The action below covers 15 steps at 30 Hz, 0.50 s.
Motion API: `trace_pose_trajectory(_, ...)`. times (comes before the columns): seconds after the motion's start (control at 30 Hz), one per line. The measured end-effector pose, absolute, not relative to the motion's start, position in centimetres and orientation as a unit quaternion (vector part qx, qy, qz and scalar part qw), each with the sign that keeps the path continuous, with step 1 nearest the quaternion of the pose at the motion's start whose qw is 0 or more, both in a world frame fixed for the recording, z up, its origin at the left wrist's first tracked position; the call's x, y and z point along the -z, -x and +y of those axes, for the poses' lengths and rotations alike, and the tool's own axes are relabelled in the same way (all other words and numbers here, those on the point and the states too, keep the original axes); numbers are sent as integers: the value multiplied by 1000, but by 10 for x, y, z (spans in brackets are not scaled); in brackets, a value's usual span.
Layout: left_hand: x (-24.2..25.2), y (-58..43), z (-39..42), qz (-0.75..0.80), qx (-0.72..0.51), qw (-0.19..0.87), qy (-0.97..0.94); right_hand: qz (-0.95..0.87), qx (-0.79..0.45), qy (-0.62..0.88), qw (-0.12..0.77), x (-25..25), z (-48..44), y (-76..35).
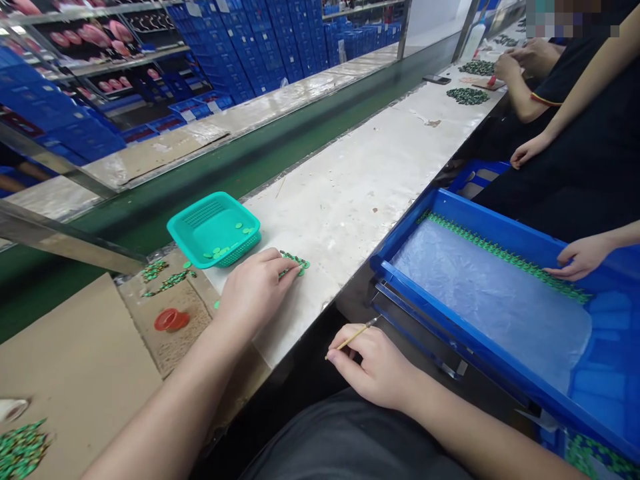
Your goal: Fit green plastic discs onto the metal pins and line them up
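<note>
Over the white worktop, my left hand (256, 285) has its fingers drawn together against a small cluster of green pieces with dark bits (296, 261). What lies between those fingertips is hidden. A thin brush (351, 338) with a yellow handle and dark tip is pinched in my right hand (375, 363), in front of the table edge. Just beyond my left hand stands a turquoise plastic basket (187, 237) with several flat green discs inside. To its left, more green pieces (170, 283) lie on cardboard beside a small red-orange cup (171, 320).
On my right sits a blue crate (420, 297) with a plastic sheet and a row of green pieces; a co-worker's hand (580, 259) reaches into it. Another person's hands (523, 63) work farther up the table near dark green piles (468, 97). A green belt (320, 143) runs behind the worktop.
</note>
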<state>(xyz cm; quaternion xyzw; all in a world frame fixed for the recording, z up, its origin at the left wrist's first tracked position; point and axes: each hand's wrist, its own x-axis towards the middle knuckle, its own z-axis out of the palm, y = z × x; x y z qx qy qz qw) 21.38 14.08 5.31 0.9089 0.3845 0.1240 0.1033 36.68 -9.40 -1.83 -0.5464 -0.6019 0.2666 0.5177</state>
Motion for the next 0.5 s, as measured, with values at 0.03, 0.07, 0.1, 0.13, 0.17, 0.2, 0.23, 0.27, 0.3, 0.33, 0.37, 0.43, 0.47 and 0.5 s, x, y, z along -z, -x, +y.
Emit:
trace_pose_trajectory(0.03,-57,-210,140,392,-128,105,-905,-603,-267,545,518,17,-94,-367)
trace_pose_trajectory(0.07,-63,-204,139,403,-135,106,-899,-603,-269,545,517,15,-95,-367)
trace_pose_trajectory(0.1,-71,-196,138,419,-143,103,-891,-600,-273,546,517,13,-97,-367)
trace_pose_trajectory(0.13,-80,-184,138,440,-151,97,-880,-592,-282,550,517,11,-98,-367)
trace_pose_trajectory(0.17,-89,-171,138,464,-155,91,-867,-581,-298,554,517,8,-100,-367)
trace_pose_trajectory(0.2,-98,-156,139,488,-151,87,-855,-565,-319,558,517,6,-102,-367)
trace_pose_trajectory(0.23,-105,-141,139,509,-138,87,-845,-548,-346,562,514,3,-103,-366)
trace_pose_trajectory(0.27,-110,-127,139,525,-115,93,-838,-530,-370,568,509,1,-104,-366)
trace_pose_trajectory(0.3,-112,-115,138,537,-85,103,-833,-513,-387,576,505,-1,-104,-365)
trace_pose_trajectory(0.33,-110,-104,137,544,-53,115,-829,-499,-398,586,498,-3,-104,-364)
trace_pose_trajectory(0.37,-106,-97,136,549,-25,125,-826,-487,-405,597,493,-5,-103,-362)
trace_pose_trajectory(0.43,-90,-92,134,555,9,132,-821,-472,-410,613,483,-9,-102,-358)
trace_pose_trajectory(0.47,-81,-93,134,558,13,129,-820,-469,-413,616,480,-11,-101,-355)
trace_pose_trajectory(0.5,-72,-97,134,560,11,124,-819,-468,-415,618,476,-13,-101,-352)
